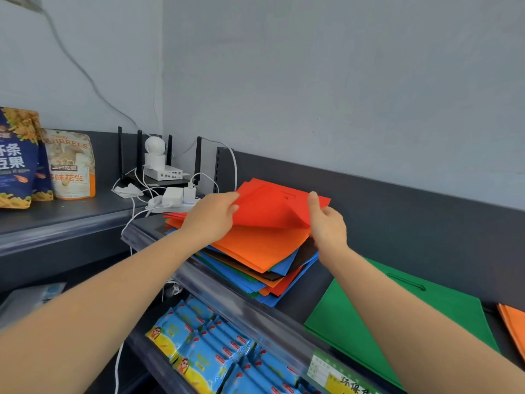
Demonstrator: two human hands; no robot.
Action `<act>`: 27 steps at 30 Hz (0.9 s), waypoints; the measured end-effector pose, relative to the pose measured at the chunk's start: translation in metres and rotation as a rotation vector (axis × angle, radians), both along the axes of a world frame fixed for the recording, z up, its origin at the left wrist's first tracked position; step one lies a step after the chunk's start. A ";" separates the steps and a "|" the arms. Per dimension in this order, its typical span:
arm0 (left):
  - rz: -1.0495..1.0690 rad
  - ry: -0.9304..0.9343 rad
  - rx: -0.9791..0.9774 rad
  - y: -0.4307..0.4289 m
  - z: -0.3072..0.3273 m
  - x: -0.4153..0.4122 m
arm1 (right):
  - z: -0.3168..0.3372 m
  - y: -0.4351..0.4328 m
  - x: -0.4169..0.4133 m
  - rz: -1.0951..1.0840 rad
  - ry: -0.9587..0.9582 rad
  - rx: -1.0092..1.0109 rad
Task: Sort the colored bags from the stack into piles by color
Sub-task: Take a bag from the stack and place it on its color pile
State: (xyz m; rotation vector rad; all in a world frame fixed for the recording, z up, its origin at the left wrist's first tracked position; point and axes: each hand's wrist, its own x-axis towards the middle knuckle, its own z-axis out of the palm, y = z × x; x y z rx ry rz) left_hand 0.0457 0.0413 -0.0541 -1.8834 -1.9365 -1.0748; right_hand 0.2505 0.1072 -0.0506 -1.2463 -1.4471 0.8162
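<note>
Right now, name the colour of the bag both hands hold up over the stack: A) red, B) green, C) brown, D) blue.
A: the left hand and right hand each pinch an edge of the red bag, raised above the orange bag on top of the stack.

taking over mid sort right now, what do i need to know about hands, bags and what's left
Left grip pinches the left edge of the red bag; right grip pinches its right edge, near side raised off the stack.
Done: a green pile lies on the shelf to the right, an orange pile past it at the frame edge.
Left: no red pile in view, so start one; the stack shows orange on top, then blue, brown, green and red below.
</note>
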 end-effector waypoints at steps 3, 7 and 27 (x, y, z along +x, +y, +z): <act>-0.012 0.186 0.135 -0.004 0.003 0.018 | 0.008 -0.001 0.005 0.185 0.193 -0.454; -0.290 0.565 0.150 -0.012 -0.006 0.037 | 0.012 -0.001 0.012 0.408 0.281 -0.691; -0.187 -1.075 -0.145 0.026 0.013 -0.011 | 0.006 -0.016 0.053 0.264 0.331 -0.070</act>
